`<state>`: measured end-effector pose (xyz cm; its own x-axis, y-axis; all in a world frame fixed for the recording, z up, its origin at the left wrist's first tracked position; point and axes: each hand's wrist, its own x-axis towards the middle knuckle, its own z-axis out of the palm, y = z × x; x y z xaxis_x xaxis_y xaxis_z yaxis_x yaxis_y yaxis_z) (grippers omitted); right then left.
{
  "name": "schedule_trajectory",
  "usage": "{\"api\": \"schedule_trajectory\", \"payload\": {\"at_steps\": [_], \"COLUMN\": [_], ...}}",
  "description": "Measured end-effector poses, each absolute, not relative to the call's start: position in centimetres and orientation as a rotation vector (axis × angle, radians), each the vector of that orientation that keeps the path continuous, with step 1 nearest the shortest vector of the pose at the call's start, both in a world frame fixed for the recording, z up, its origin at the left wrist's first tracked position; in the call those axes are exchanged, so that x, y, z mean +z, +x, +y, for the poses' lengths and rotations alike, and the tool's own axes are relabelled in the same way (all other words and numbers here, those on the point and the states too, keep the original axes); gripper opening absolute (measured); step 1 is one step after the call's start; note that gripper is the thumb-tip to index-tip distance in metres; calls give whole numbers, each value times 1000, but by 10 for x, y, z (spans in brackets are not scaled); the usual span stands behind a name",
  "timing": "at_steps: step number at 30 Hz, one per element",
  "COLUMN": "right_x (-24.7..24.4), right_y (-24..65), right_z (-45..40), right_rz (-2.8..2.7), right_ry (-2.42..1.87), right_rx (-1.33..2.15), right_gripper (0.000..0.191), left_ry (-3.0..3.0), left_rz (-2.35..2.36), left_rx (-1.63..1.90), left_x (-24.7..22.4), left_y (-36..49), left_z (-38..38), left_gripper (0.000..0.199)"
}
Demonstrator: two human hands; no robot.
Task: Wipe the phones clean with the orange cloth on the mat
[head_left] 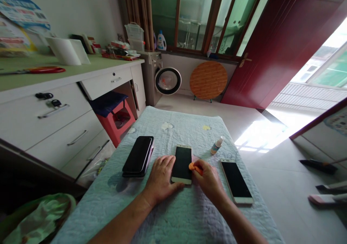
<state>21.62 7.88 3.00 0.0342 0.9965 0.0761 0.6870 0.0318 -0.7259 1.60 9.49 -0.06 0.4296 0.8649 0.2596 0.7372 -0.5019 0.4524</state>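
A smartphone (182, 161) with a dark screen and pale gold frame lies face up on the cloth-covered table. My left hand (159, 177) steadies it, fingers along its left edge and thumb at its bottom edge. Pinched in my right hand (208, 177) is a small orange cloth (195, 167), touching the phone's right edge. To the left sits a stack of phones (138, 155), a black one on top. Another phone (236, 181), white-framed with a dark screen, rests to the right. Beyond my right hand stands a small spray bottle (217, 145) with a white cap.
A pale blue quilted cloth (187, 123) covers the table. On the left are a white drawer cabinet (65, 117) and a red stool (119, 117). Farther back are a washing machine (151, 81) with its door open and a round wooden tabletop (208, 79). A lined bin (40, 218) is at lower left.
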Motion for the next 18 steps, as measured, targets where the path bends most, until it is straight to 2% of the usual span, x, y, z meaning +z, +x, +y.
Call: {"api": "schedule_trajectory", "payload": {"at_steps": [8,12,18], "right_x": [29,42,49], "right_y": [218,222,216], "right_z": [42,44,58], "right_rz": [-1773,-1837,-1993], "right_ry": [-1801,-1699,-1442], "right_rx": [702,811,572], "right_gripper": [12,12,16], "left_ry": [2419,2416,2395], "left_rz": [1437,1438,1424], "left_rx": [684,654,702], "left_x": [0,1,-1], "left_y": [18,17,16], "left_z": [94,94,94], "left_gripper": [82,85,95]}}
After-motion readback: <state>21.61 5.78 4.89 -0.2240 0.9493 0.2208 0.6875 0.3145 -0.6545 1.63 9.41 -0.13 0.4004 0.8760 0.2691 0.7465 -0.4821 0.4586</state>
